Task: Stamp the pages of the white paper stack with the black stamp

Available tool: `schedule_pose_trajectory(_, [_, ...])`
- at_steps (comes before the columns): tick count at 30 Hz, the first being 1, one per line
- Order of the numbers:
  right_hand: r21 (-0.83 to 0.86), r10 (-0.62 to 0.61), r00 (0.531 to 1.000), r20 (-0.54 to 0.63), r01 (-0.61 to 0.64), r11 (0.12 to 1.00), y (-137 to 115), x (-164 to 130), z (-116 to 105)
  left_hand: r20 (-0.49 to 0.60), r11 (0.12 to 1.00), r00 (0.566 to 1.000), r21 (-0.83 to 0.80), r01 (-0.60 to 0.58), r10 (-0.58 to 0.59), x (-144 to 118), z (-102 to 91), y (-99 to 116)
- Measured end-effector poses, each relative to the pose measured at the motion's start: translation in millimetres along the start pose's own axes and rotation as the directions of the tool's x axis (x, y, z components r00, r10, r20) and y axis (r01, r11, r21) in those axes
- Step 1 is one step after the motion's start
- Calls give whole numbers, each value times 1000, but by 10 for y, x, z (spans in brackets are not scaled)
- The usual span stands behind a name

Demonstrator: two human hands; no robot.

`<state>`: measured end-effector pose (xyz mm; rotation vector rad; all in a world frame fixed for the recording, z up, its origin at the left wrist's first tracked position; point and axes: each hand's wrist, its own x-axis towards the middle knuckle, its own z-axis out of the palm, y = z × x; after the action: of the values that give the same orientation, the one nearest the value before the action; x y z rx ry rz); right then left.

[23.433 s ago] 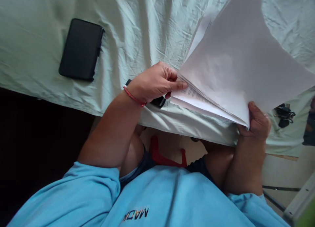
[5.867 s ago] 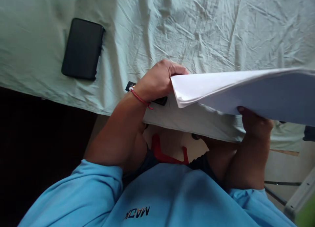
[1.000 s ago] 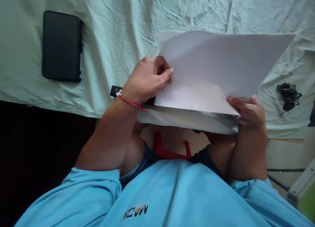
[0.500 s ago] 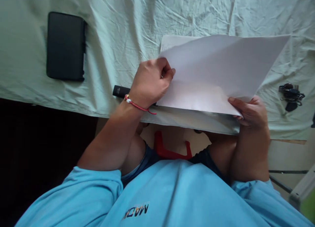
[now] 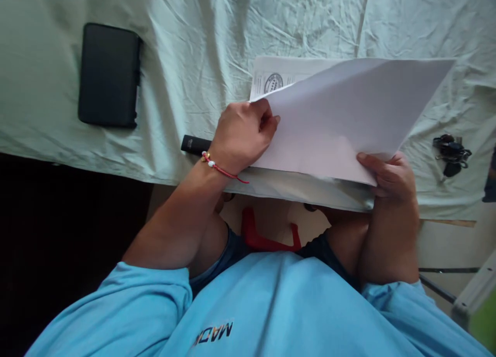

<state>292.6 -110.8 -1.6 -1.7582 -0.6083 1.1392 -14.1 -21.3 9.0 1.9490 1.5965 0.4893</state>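
Observation:
A large sheet of white paper point(image 5: 329, 109) is lifted and curled toward me over the cloth. My left hand point(image 5: 246, 132), with a red string bracelet at its wrist, pinches the sheet's left edge. The lower right corner is gripped between the thumb and fingers of my right hand point(image 5: 389, 173). Beneath the raised sheet lies a printed page point(image 5: 298, 65) with a round dark stamp; most of it is covered. A black stick-shaped object point(image 5: 194, 144) pokes out from behind my left wrist, its other end hidden.
A pale green cloth point(image 5: 186, 62) covers the table. On the left lies a black rectangular case point(image 5: 109, 75); at the right is a bunch of keys point(image 5: 452, 154). Below the table edge, part of a red stool point(image 5: 267, 238) shows between my legs.
My left hand has drawn the sheet's left edge slightly down toward me, so more of the page underneath, with its round stamp, shows. My right hand keeps its hold.

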Motion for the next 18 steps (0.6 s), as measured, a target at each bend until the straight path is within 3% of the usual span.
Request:
schedule_pose_trajectory(5, [18, 8, 1000, -24, -7, 1000, 13, -2, -41, -52, 999, 998, -39, 25, -27, -23, -168, -26])
schedule_pose_trajectory(10, [49, 34, 999, -26, -32, 998, -29, -6, -65, -15, 994, 1000, -106, 24, -26, 27, -159, -116])
schedule_pose_trajectory(15, [127, -33, 997, -73, 42, 991, 22, 36, -92, -97, 977, 989, -192, 90, -110, 59, -137, -147])
schedule_pose_trajectory(18, [145, -93, 987, -129, 111, 983, 90, 66, -130, -85, 935, 990, -347, 76, -112, 49, -136, -152])
